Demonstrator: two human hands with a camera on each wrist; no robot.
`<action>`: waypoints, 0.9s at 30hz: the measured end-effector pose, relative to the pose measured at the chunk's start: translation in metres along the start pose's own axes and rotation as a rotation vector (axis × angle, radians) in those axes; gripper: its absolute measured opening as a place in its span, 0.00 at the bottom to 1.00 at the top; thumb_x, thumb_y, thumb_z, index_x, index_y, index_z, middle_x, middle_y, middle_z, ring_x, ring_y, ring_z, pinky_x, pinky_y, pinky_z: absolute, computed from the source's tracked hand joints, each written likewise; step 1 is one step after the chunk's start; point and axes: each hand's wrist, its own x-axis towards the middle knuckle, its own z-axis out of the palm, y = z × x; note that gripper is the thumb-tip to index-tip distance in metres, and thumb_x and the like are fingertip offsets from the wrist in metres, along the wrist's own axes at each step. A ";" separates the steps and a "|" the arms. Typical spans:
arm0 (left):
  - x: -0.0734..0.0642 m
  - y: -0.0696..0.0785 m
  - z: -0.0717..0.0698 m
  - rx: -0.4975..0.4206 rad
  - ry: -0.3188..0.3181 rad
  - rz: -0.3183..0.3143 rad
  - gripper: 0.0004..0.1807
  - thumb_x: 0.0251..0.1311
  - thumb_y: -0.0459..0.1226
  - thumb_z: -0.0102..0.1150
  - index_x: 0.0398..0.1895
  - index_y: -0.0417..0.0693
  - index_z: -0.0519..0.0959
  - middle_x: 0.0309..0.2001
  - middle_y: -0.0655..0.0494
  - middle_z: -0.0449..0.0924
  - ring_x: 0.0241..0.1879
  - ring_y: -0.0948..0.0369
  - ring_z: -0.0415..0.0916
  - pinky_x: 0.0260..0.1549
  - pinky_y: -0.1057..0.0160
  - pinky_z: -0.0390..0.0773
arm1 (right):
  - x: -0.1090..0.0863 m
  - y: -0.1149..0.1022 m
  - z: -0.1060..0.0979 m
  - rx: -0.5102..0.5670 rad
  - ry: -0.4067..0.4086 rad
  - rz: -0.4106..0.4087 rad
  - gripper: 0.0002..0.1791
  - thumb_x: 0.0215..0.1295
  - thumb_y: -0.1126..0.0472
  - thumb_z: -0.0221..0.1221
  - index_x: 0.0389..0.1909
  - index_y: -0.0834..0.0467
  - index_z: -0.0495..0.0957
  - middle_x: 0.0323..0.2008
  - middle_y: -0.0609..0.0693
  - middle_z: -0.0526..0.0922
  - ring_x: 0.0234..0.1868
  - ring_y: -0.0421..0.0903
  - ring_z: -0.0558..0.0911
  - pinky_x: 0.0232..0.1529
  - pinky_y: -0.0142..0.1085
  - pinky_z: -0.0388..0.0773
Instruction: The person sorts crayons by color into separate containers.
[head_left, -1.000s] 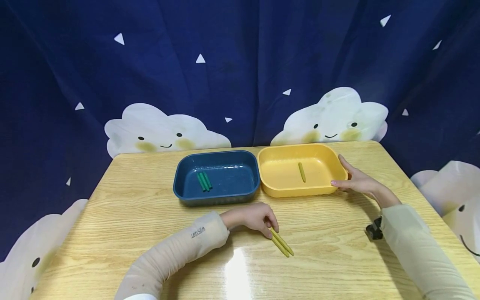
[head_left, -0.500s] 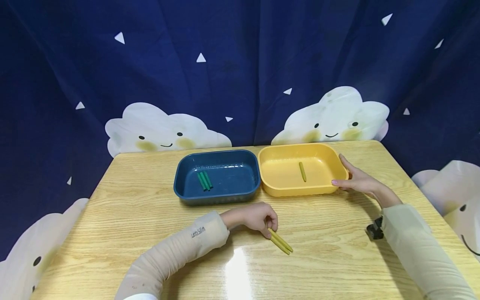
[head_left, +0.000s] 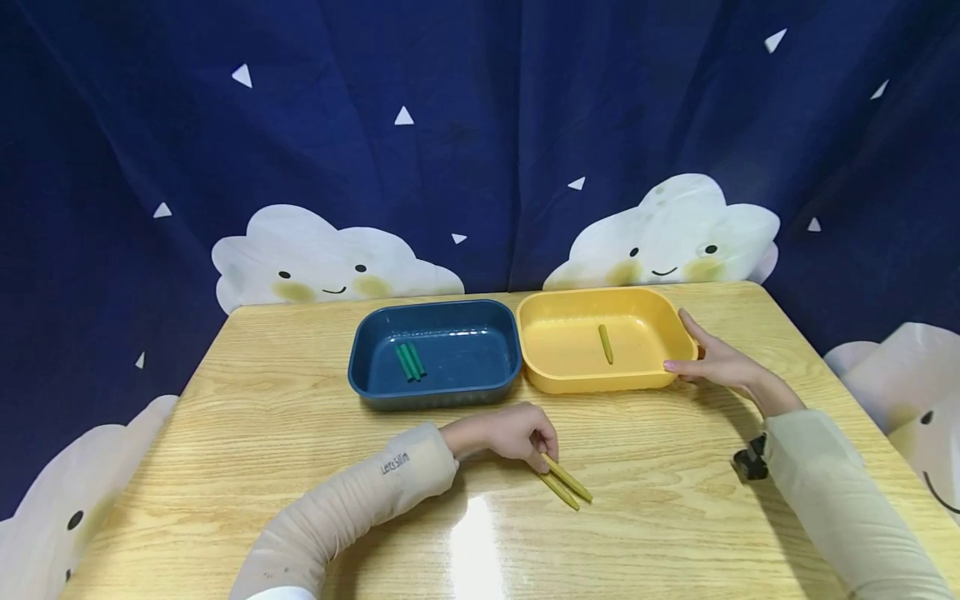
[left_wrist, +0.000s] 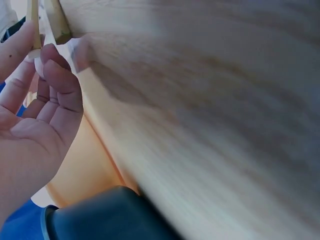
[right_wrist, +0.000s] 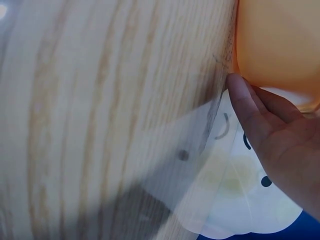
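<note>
Over the middle of the table my left hand (head_left: pixel 521 435) pinches a slim yellow crayon (head_left: pixel 572 481) between thumb and fingers. A second yellow crayon (head_left: pixel 561 493) lies close beside it, its upper end hidden by the hand. The left wrist view shows the pinched crayon (left_wrist: pixel 33 25) at the fingertips and the other crayon (left_wrist: pixel 59 24) just past them. My right hand (head_left: pixel 712 360) holds the near right corner of a yellow tray (head_left: pixel 600 383), thumb at the rim and fingers along the outer wall. One yellow crayon (head_left: pixel 605 344) lies inside that tray.
Left of the yellow tray, and almost against it, stands a dark blue tray (head_left: pixel 435 400) with several green crayons (head_left: pixel 409 362) side by side. Behind the wooden table (head_left: pixel 285 400) hangs a navy curtain (head_left: pixel 480 150) with cloud faces.
The two yellow crayons at my left hand have spread apart slightly, the right one swinging outward. My right hand and both trays stay in place.
</note>
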 end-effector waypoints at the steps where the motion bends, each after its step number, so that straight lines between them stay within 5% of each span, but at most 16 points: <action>1: 0.000 0.001 -0.001 -0.010 0.003 0.007 0.03 0.45 0.28 0.67 0.25 0.40 0.82 0.20 0.61 0.76 0.21 0.74 0.67 0.24 0.77 0.69 | 0.000 0.001 0.000 0.007 -0.001 0.000 0.57 0.60 0.54 0.59 0.67 0.52 0.19 0.67 0.70 0.28 0.57 0.62 0.65 0.58 0.59 0.56; 6: 0.002 0.003 -0.004 -0.029 0.033 0.061 0.03 0.45 0.28 0.68 0.25 0.39 0.82 0.21 0.59 0.77 0.21 0.75 0.66 0.22 0.77 0.69 | 0.001 0.002 0.000 0.025 -0.003 0.003 0.57 0.59 0.55 0.60 0.67 0.51 0.19 0.67 0.68 0.26 0.62 0.66 0.55 0.58 0.61 0.53; 14: 0.005 0.005 -0.014 -0.038 0.076 0.111 0.05 0.46 0.28 0.67 0.28 0.37 0.82 0.24 0.53 0.81 0.22 0.75 0.70 0.25 0.75 0.73 | 0.000 0.000 0.001 0.013 0.000 0.008 0.57 0.59 0.54 0.60 0.67 0.52 0.19 0.67 0.69 0.27 0.62 0.66 0.56 0.58 0.59 0.56; 22: 0.008 0.012 -0.031 -0.006 0.158 0.161 0.05 0.47 0.29 0.66 0.29 0.38 0.82 0.27 0.54 0.80 0.25 0.74 0.70 0.29 0.75 0.73 | 0.001 0.002 0.000 0.005 -0.001 0.001 0.56 0.60 0.54 0.59 0.68 0.53 0.20 0.67 0.70 0.28 0.60 0.62 0.60 0.52 0.48 0.68; 27: 0.007 0.018 -0.039 -0.036 0.215 0.176 0.06 0.49 0.28 0.65 0.32 0.37 0.82 0.30 0.53 0.80 0.27 0.71 0.71 0.31 0.73 0.74 | 0.000 0.002 0.001 0.002 0.001 -0.002 0.56 0.60 0.53 0.59 0.68 0.52 0.20 0.66 0.73 0.31 0.51 0.58 0.73 0.52 0.50 0.68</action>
